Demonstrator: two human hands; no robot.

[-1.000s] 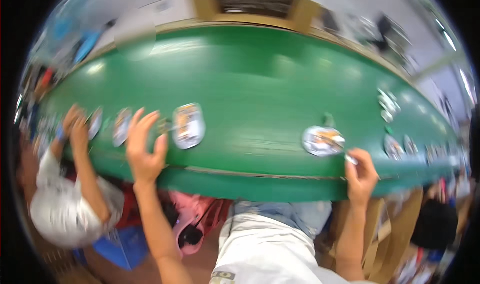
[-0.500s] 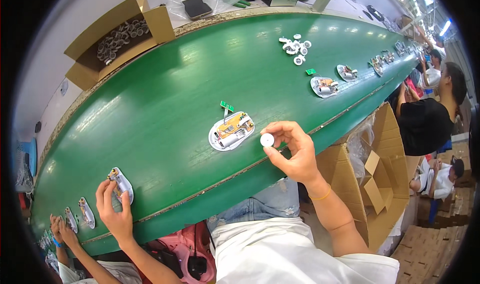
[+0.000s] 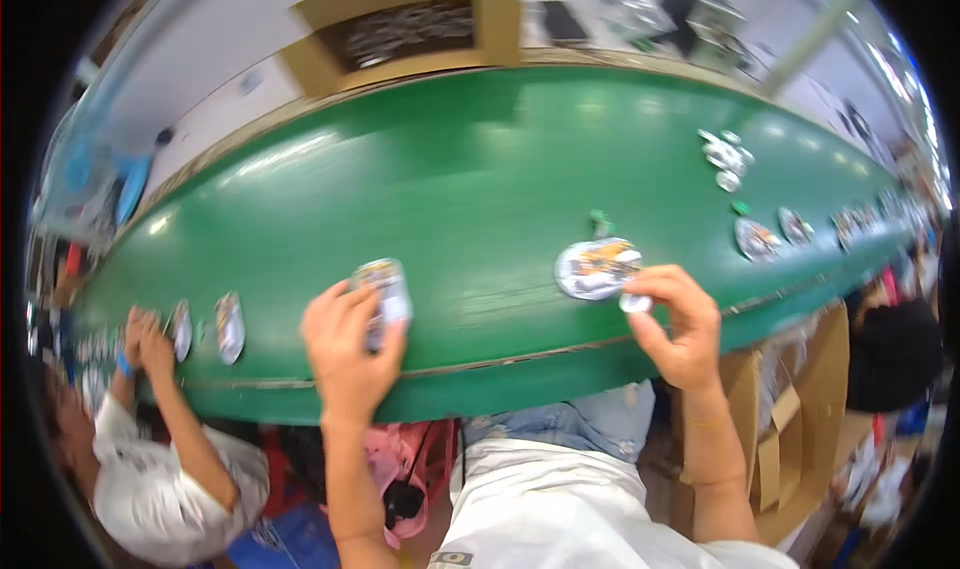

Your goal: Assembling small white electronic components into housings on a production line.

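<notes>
Left grip [image 3: 352,347]: partly curled, left of centre in the frame, with fingers along one side and thumb along the other of the near oval unit [image 3: 393,294]
Near oval unit: pale casing with orange and dark parts inside; blur hides whether it is lifted
Right grip [image 3: 678,327]: nearly closed, right of centre, thumb and fingertips pinching a white disc [image 3: 634,303]
White disc: flat face toward the camera, overlapping the lower right edge of the open oval unit [image 3: 585,272]; whether they touch, I cannot tell
Open oval unit: on the green table [image 3: 480,199], with a small green board [image 3: 600,223] just above it
Other units: two pale ovals [image 3: 230,329] at left of the frame, and a row [image 3: 757,240] running toward the right edge
White round parts: a loose cluster [image 3: 727,157] on the table, upper right
Cardboard box [image 3: 497,34]: open, at the top of the frame beyond the table, full of small blurred pieces
Co-worker [image 3: 175,489]: lower left, both hands [image 3: 150,347] close together over the table, blue band [image 3: 124,366] at one wrist
</notes>
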